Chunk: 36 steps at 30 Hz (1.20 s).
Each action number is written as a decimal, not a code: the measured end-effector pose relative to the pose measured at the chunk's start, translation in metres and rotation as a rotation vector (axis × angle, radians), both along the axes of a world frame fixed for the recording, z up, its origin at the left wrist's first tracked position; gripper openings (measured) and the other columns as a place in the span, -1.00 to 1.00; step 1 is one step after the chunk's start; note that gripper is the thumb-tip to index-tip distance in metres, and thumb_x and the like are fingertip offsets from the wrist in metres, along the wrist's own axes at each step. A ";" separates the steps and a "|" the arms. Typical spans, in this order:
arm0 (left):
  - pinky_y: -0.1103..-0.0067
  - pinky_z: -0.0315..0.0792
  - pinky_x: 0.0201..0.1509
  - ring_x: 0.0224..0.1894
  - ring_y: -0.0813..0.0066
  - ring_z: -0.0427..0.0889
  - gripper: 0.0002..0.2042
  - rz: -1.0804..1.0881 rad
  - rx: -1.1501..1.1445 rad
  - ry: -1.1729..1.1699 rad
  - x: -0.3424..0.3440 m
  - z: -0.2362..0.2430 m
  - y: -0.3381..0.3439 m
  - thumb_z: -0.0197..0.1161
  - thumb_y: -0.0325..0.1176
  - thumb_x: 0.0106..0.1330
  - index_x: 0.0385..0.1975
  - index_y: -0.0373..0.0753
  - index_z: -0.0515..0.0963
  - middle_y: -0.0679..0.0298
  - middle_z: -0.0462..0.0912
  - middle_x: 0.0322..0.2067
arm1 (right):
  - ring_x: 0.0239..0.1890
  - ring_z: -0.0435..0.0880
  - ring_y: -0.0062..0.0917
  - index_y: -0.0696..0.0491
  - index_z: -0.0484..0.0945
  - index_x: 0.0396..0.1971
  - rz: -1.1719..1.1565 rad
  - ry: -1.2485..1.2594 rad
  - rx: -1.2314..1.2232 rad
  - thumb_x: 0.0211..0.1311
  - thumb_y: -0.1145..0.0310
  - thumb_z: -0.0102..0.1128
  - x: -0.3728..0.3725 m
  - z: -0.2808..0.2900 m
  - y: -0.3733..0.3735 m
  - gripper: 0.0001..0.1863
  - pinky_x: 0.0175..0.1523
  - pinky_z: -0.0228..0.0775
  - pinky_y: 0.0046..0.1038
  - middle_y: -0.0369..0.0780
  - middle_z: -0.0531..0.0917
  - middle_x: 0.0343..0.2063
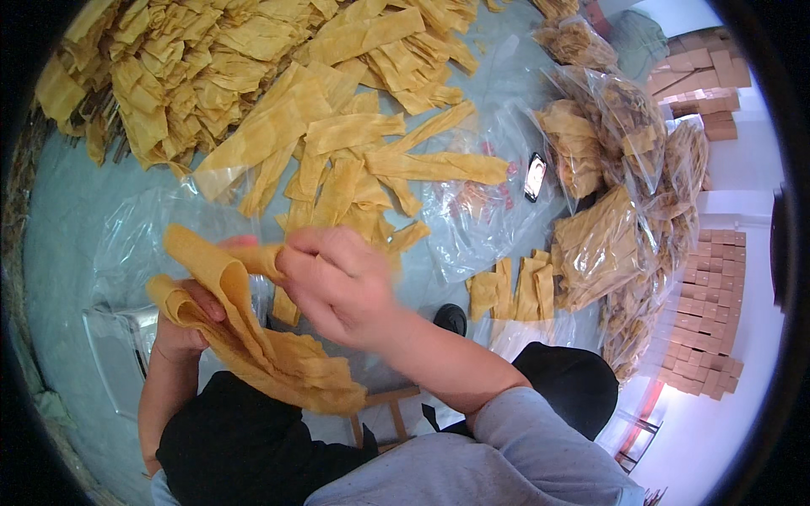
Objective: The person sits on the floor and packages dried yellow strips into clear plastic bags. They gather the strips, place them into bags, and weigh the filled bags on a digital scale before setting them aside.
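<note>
My left hand (190, 316) grips a bundle of long, folded yellow-tan strips of dried sheet food (278, 363) at the lower left, its fingers partly hidden inside the folds. My right hand (342, 287), slightly blurred, pinches the end of a strip from that bundle to the right of it. Beyond my hands a large heap of similar yellow strips (186, 76) fills the upper left, with looser strips (439, 167) spread toward the middle. Clear plastic sheeting (135, 219) lies crumpled behind my left hand.
Filled clear bags of strips (595, 244) line the right. A phone (535, 177) lies near a plastic bag (447, 244). A small pile of strips (510, 287) and a dark round object (451, 319) sit right of my hands. Stacked cardboard boxes (704, 312) stand along the far right.
</note>
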<state>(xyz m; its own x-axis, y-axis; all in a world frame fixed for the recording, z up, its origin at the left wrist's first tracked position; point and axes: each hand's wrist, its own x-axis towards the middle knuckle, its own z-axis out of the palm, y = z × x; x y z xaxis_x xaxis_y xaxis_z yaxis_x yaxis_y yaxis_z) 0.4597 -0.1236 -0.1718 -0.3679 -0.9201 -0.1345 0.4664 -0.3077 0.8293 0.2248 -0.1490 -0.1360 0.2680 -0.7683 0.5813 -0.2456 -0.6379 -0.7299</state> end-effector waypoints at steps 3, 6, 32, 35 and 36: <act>0.38 0.30 0.15 0.07 0.30 0.45 -0.60 0.040 0.088 0.038 -0.003 -0.015 0.000 0.36 -0.16 0.08 -0.15 -0.25 0.51 0.17 0.50 -0.02 | -0.38 0.55 -0.55 0.16 0.48 -0.23 -0.114 -0.157 0.216 0.04 0.59 0.19 0.022 -0.003 0.003 -0.75 -0.33 0.35 -0.58 -0.22 0.57 -0.36; 0.43 0.28 0.17 0.08 0.38 0.43 -0.53 0.121 0.118 -0.035 -0.007 -0.028 0.005 0.30 -0.14 0.14 -0.01 -0.25 0.43 0.24 0.49 -0.01 | -0.35 0.41 -0.81 0.19 0.41 -0.12 -0.085 -0.437 0.631 0.26 0.52 0.05 0.040 -0.008 0.017 -0.79 -0.32 0.24 -0.74 -0.30 0.54 -0.36; 0.47 0.41 0.03 -0.02 0.38 0.48 -0.52 0.571 0.440 0.075 0.032 -0.075 0.019 0.13 -0.16 0.28 0.13 -0.27 0.28 0.21 0.49 -0.04 | 0.25 0.25 -0.20 -0.10 0.16 0.27 0.123 0.947 0.336 0.07 0.36 0.11 0.029 -0.211 0.006 -0.31 0.35 -0.10 -0.20 -0.13 0.34 0.19; 0.46 0.46 -0.05 -0.10 0.37 0.51 -0.48 0.406 0.356 0.097 0.029 -0.077 0.021 0.11 -0.10 0.26 0.11 -0.30 0.28 0.18 0.49 -0.08 | 0.15 0.35 -0.24 -0.11 0.34 0.13 0.042 1.044 -0.067 0.11 0.36 0.02 0.017 -0.248 0.001 -0.50 0.34 -0.11 -0.17 -0.18 0.48 0.04; 0.45 0.47 -0.07 -0.14 0.36 0.52 -0.48 0.343 0.314 0.084 0.031 -0.079 0.022 0.12 -0.07 0.25 0.10 -0.29 0.29 0.19 0.50 -0.11 | 0.11 0.39 -0.26 -0.11 0.40 0.06 0.149 1.138 0.007 0.11 0.36 0.02 0.020 -0.246 -0.005 -0.56 0.32 -0.07 -0.16 -0.21 0.52 -0.05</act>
